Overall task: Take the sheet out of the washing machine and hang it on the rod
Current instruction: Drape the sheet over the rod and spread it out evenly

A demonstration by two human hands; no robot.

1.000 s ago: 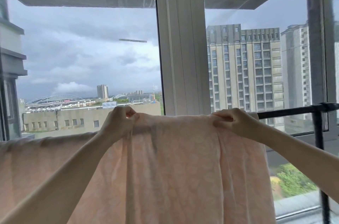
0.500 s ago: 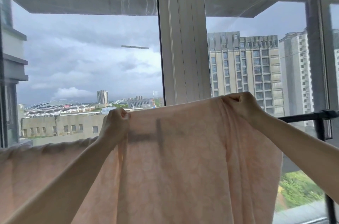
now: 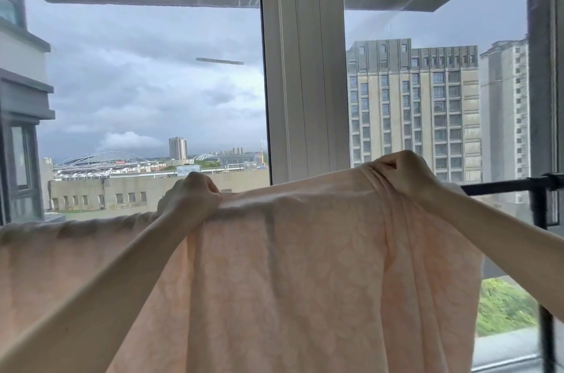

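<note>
A pale peach sheet (image 3: 290, 265) with a faint pattern hangs across the lower half of the view, draped over a black rod (image 3: 500, 184) whose bare end shows at the right. My left hand (image 3: 190, 200) grips the sheet's top fold left of centre. My right hand (image 3: 403, 171) grips a bunched part of the top edge and holds it a little above the rod's level. Behind the cloth, the rod shows as a dark shadow. The sheet's left part lies lower, along the bottom left.
The rod's black upright post (image 3: 544, 281) stands at the right edge. A large window with a white central frame (image 3: 305, 67) is straight ahead, close behind the rod. Buildings and cloudy sky lie outside.
My right hand lifted its bunch of sheet up off the rod and shifted it rightward. My left hand kept its grip and stayed near the same place.
</note>
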